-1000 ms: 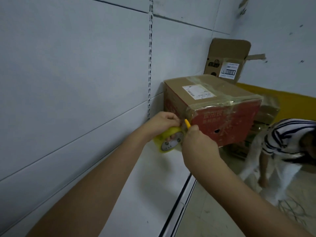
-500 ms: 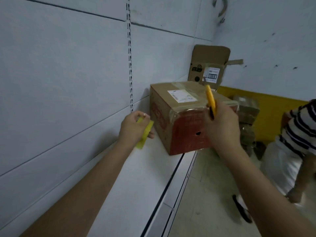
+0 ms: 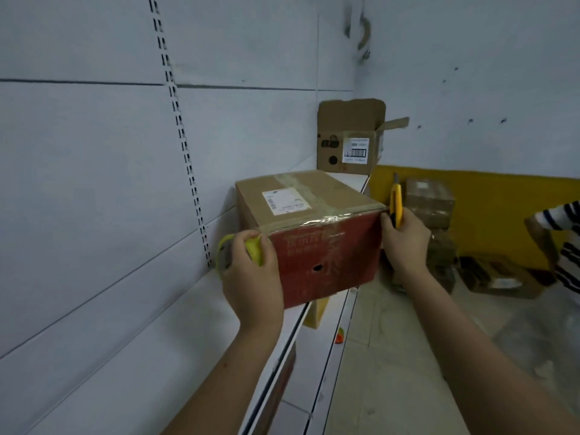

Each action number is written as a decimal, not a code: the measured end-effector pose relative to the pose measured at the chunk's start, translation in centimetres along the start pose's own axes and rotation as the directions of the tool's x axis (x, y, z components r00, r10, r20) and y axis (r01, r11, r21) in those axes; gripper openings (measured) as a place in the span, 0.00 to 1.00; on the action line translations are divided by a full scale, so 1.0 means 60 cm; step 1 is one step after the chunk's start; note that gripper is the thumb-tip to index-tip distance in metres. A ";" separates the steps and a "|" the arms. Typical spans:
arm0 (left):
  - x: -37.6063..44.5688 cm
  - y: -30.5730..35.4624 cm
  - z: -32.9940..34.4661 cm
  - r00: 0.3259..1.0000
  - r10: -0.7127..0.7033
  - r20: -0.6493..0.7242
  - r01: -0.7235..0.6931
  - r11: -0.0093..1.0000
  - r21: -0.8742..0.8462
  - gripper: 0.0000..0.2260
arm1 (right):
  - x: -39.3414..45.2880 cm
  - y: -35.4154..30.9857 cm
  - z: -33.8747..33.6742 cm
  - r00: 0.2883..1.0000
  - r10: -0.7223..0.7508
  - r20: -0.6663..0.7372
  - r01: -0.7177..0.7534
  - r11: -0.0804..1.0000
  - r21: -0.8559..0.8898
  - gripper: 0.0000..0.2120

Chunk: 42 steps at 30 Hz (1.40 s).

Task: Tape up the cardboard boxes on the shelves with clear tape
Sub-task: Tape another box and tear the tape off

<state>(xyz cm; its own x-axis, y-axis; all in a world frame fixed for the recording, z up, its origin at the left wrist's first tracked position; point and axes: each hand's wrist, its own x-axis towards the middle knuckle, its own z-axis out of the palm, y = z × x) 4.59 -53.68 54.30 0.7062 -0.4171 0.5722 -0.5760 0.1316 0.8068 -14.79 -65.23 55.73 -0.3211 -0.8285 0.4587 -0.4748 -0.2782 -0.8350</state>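
A closed cardboard box (image 3: 301, 196) with a red front face and a white label on top sits on the white shelf (image 3: 175, 340); clear tape runs over its top and front edge. My left hand (image 3: 251, 277) grips a yellow roll of tape (image 3: 254, 251) at the box's front left corner. At the front right corner, my right hand (image 3: 405, 243) holds a yellow utility knife (image 3: 397, 204) upright, its fingers against the box.
An open cardboard box (image 3: 348, 136) with a barcode label stands farther back on the shelf. Stacked wrapped boxes (image 3: 430, 205) and a flat carton (image 3: 499, 277) lie on the floor by a yellow wall. Another person's striped sleeve (image 3: 565, 246) shows at right.
My left hand with the tape roll moved from beside the box to its front left corner. My right hand with the knife shifted to the front right corner. The view swung nearer.
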 end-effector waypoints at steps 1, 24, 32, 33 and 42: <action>-0.006 0.004 0.005 1.000 -0.018 -0.025 0.017 1.000 -0.013 0.06 | 0.004 0.003 0.004 0.999 0.001 0.033 -0.002 1.000 0.017 0.13; 0.117 -0.098 -0.005 0.884 -0.245 -0.399 0.272 0.962 0.011 0.11 | -0.123 -0.029 0.064 0.938 -0.037 0.344 -0.194 0.767 0.612 0.07; 0.090 -0.081 -0.107 0.896 -0.184 -0.405 0.243 0.965 0.099 0.09 | -0.221 -0.075 0.076 0.695 -0.332 0.638 0.009 0.891 0.455 0.14; 0.084 -0.067 -0.120 0.901 -0.166 -0.402 0.224 0.969 0.104 0.09 | -0.236 -0.079 0.083 0.681 -0.363 0.636 0.055 0.891 0.450 0.12; 0.063 0.121 -0.159 0.968 0.130 -0.213 -0.173 0.966 -0.194 0.02 | -0.137 -0.043 0.004 0.821 -0.096 0.563 -0.185 0.888 0.421 0.13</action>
<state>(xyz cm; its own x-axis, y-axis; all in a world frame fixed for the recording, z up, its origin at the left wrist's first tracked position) 6.99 -45.74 63.75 0.6962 -0.1954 0.6907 -0.5983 0.3738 0.7088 -10.73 -57.80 54.07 0.2435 -0.9270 0.2853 -0.0170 -0.2982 -0.9543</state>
